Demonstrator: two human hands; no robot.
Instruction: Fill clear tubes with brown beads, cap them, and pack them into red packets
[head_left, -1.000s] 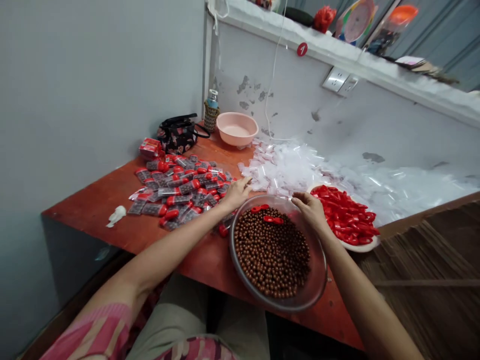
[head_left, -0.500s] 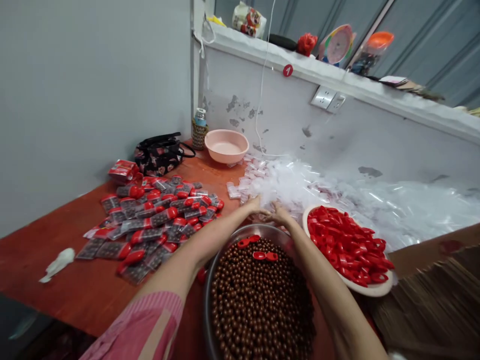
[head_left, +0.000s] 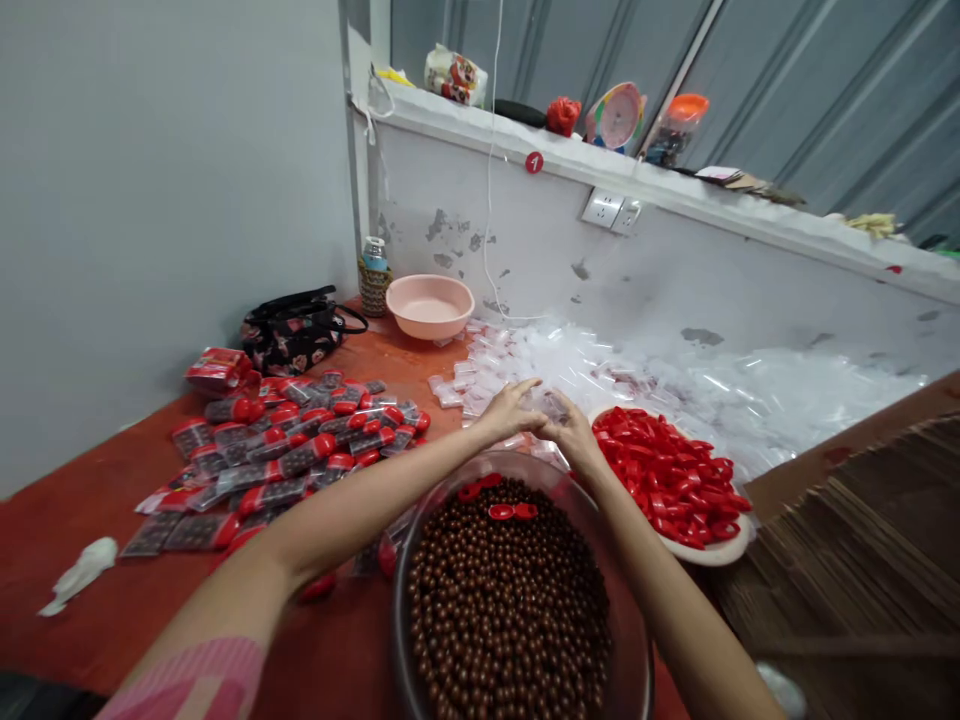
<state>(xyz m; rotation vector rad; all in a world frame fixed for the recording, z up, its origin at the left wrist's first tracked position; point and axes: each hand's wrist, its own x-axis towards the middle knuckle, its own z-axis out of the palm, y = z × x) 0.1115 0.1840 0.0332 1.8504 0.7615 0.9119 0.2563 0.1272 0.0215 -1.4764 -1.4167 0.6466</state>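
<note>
Head view, clear plastic (head_left: 551, 404) between left hand (head_left: 513, 412) and right hand (head_left: 571, 432), both grips curled holding it, beyond the bowl (head_left: 632, 640).

Downward-forward view from the head

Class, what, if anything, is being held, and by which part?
Seemingly a clear plastic piece, between left hand and right hand; which part they hold cannot be told.
</note>
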